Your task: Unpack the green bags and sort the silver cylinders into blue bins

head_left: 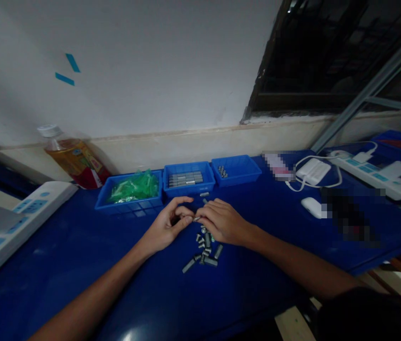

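Note:
My left hand [167, 225] is closed in a pinch, thumb against the fingers. Its fingertips meet those of my right hand [227, 221] at a small silvery metal part [196, 219]. That part is mostly covered by the fingers, and I cannot tell its exact kind. My right hand is closed too, knuckles bent over the part. Just below the hands lies a loose pile of small screws [202, 245] and grey metal standoffs [210, 261]. One standoff [188, 265] lies at the pile's near left. Another short metal piece [204, 194] rests beyond the fingers.
Three blue bins line the wall: one with green plastic bags [134, 187], one with rows of metal standoffs [186, 179], one with small metal parts [222, 171]. A bottle [75, 158] and power strip [26, 218] stand left; chargers [314, 171] and a white case [312, 207] lie right.

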### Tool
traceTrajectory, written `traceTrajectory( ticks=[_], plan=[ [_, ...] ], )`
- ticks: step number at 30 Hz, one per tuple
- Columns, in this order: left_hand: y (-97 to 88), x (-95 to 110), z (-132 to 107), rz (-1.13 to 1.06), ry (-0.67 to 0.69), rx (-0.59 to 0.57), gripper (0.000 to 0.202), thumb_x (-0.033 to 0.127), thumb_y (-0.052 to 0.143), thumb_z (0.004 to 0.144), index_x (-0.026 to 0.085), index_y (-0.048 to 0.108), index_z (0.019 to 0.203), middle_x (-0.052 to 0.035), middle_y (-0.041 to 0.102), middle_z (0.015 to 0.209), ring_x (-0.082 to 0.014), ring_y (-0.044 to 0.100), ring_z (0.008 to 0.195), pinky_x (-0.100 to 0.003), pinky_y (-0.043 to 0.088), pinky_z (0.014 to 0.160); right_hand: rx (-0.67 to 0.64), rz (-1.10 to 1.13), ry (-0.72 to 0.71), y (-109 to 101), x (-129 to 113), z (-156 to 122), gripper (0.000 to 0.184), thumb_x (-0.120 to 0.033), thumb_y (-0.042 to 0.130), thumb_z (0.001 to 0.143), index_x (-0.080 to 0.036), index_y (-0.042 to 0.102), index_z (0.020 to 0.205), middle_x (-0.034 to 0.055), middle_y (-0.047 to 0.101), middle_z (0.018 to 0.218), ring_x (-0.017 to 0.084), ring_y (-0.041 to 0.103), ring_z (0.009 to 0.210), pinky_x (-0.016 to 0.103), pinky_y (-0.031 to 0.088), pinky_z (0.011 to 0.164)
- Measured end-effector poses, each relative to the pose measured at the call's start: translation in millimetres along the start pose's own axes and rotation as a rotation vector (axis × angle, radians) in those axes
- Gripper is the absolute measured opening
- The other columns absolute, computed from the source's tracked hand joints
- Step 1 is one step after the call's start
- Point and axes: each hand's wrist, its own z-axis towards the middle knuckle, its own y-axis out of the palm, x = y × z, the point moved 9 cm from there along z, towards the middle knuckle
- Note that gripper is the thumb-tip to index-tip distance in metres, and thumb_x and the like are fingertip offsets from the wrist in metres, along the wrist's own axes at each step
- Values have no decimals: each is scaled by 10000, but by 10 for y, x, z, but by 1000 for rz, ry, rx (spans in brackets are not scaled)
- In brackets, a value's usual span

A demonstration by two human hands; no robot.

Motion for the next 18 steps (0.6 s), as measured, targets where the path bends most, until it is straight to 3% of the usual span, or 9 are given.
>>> traceTrajectory(
  ticks=[3, 6, 11, 14, 18],
  plan=[
    [0, 70, -9, 302, 79, 49, 304, 302, 487, 899, 185, 487, 1180, -53, 597, 965, -159, 577, 837, -310, 467, 782, 103, -8, 143, -200, 308, -24, 180, -240, 405, 934, -168, 564, 889, 53, 627, 792, 170, 541, 733, 309, 354, 688],
    [127, 137, -38, 563, 179, -28, 271, 258, 485, 896, 214, 559, 1153, -65, 560, 1055, -184, 546, 945, -337, 446, 854, 254, -109, 324, -460, 790, -164, 229, -252, 390, 934, -175, 578, 828, 66, 617, 780, 193, 532, 759, 325, 371, 723],
    [255, 145, -73, 718, 223, -133, 210, 244, 493, 894, 239, 580, 1086, -45, 577, 1036, -199, 528, 965, -369, 401, 877, 398, -304, 570, -667, 1446, -461, 226, -331, 467, 897, -179, 616, 820, 80, 619, 826, 233, 512, 843, 370, 371, 787],
    [238, 150, -63, 772, 193, -112, 127, 265, 502, 892, 217, 573, 985, -34, 593, 977, -201, 536, 911, -365, 383, 815, 404, -360, 667, -658, 1602, -533, 243, -372, 503, 881, -182, 637, 810, 82, 621, 856, 257, 486, 921, 396, 352, 815],
    [217, 162, -50, 803, 176, -85, 82, 250, 480, 900, 201, 544, 912, -20, 592, 914, -197, 528, 868, -349, 350, 763, 439, -388, 687, -671, 1543, -514, 261, -414, 519, 869, -191, 653, 840, 87, 611, 897, 282, 450, 988, 425, 341, 831]
  ],
)
